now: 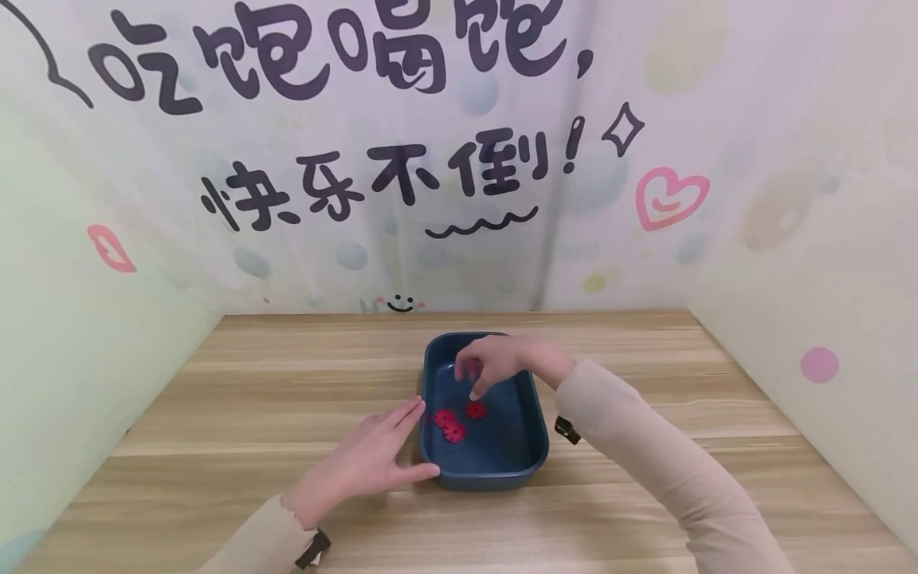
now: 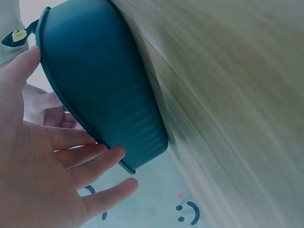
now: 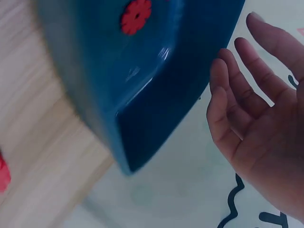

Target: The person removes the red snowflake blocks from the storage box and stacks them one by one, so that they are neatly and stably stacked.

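A dark blue rectangular basin (image 1: 488, 481) stands on the wooden table. Inside it lie several small red notched discs (image 1: 454, 432), mostly towards the left side; one red disc (image 3: 136, 16) also shows in the right wrist view. My left hand (image 1: 373, 454) is at the basin's left side, thumb near the front corner and fingertips at the rim. In the left wrist view, the left hand (image 2: 52, 156) has its fingers spread along the basin's outer wall (image 2: 95, 85). Above the basin's far part hovers my right hand (image 1: 498, 363), fingers loosely bent. Nothing shows between the right hand's fingers (image 3: 242, 90).
Wooden tabletop (image 1: 287, 383) surrounds the basin. A white back wall (image 1: 323, 263) with black lettering rises behind it, and pale side walls flank the table. A red piece (image 3: 4, 175) shows at the left edge of the right wrist view.
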A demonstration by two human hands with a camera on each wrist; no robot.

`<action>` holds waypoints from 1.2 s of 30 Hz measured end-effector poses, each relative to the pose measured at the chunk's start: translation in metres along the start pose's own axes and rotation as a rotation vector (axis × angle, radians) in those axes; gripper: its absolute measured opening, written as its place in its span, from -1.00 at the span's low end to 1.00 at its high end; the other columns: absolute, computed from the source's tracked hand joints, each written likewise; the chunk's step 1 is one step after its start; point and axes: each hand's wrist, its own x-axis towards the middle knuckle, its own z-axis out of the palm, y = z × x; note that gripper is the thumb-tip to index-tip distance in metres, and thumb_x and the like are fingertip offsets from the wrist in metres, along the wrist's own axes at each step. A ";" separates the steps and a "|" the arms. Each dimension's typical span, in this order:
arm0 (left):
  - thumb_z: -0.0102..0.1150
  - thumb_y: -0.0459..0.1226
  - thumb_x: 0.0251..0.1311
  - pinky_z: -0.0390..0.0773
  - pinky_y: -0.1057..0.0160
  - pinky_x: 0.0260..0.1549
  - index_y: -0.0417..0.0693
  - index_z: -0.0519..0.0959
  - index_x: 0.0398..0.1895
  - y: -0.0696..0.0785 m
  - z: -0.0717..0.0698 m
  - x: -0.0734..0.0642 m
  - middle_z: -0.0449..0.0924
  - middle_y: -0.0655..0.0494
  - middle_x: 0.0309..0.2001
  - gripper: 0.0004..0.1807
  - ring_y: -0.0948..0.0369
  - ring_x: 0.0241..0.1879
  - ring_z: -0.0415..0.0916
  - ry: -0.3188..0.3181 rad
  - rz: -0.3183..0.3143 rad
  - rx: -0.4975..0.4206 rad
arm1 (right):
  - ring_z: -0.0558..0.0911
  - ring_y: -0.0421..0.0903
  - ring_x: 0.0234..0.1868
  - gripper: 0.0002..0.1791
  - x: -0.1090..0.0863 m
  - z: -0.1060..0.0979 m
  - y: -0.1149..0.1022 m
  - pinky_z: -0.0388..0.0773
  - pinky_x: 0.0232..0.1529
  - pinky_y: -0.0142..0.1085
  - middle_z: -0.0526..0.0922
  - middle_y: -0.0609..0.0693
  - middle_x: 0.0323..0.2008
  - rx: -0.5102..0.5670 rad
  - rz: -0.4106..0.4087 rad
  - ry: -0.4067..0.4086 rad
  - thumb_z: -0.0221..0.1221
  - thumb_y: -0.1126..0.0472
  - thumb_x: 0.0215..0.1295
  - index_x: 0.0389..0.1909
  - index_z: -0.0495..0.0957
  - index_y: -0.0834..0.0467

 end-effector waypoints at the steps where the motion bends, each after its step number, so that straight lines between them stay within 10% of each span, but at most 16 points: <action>1: -0.15 0.35 -0.04 0.25 -0.05 0.00 -0.25 0.17 0.26 0.000 0.000 0.000 0.13 -0.08 0.25 -0.01 0.01 0.16 0.18 0.001 0.002 0.001 | 0.43 -0.19 -0.32 -0.67 0.003 0.001 -0.001 0.40 -0.33 -0.34 0.52 -0.02 -0.29 0.008 0.000 -0.003 0.27 0.12 0.00 -0.16 0.49 0.04; 23: -0.13 0.35 -0.06 0.23 -0.05 0.02 -0.20 0.14 0.28 -0.001 0.000 -0.001 0.11 -0.05 0.27 -0.01 0.03 0.17 0.16 -0.017 -0.015 -0.022 | 0.42 -0.15 -0.29 -0.70 0.055 0.040 0.004 0.43 -0.26 -0.32 0.47 -0.08 -0.30 0.217 0.077 -0.330 0.25 0.34 -0.03 -0.27 0.50 -0.04; 36: -0.16 0.35 -0.04 0.23 -0.04 0.02 -0.24 0.15 0.27 -0.001 0.001 -0.001 0.12 -0.07 0.26 0.00 0.02 0.17 0.17 0.002 -0.002 -0.012 | 0.43 -0.13 -0.30 -0.70 0.053 0.051 -0.004 0.39 -0.27 -0.28 0.48 -0.09 -0.36 0.166 0.198 -0.257 0.32 0.30 -0.10 -0.35 0.46 -0.04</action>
